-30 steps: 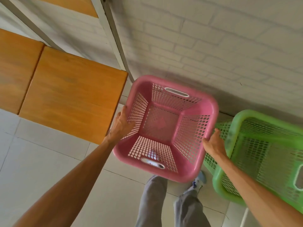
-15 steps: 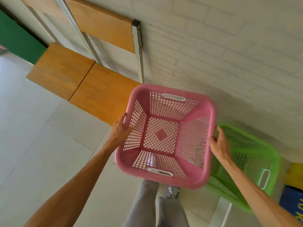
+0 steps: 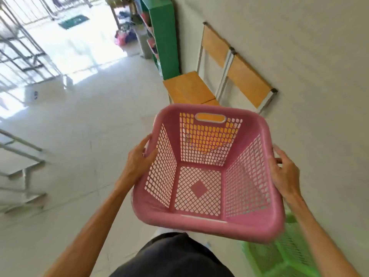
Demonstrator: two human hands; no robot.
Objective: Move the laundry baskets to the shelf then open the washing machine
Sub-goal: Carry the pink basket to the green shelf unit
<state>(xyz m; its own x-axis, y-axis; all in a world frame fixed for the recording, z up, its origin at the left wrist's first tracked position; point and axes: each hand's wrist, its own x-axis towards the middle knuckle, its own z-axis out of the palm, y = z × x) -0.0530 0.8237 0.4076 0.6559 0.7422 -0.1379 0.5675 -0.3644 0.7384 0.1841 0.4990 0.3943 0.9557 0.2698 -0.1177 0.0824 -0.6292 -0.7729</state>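
Observation:
I hold an empty pink laundry basket in the air in front of my waist, tilted slightly away from me. My left hand grips its left rim and my right hand grips its right rim. A green laundry basket sits on the floor at the lower right, partly hidden under the pink one. A green shelf unit stands against the wall further down the room. No washing machine can be made out.
Two wooden chairs stand against the white brick wall between me and the green shelf unit. Metal railings run along the left. The pale tiled floor stretches ahead toward a bright doorway.
The pink basket has risen off the floor and swung left with my view. The green basket has dropped to the lower right corner; the chairs and green shelf unit came into sight ahead.

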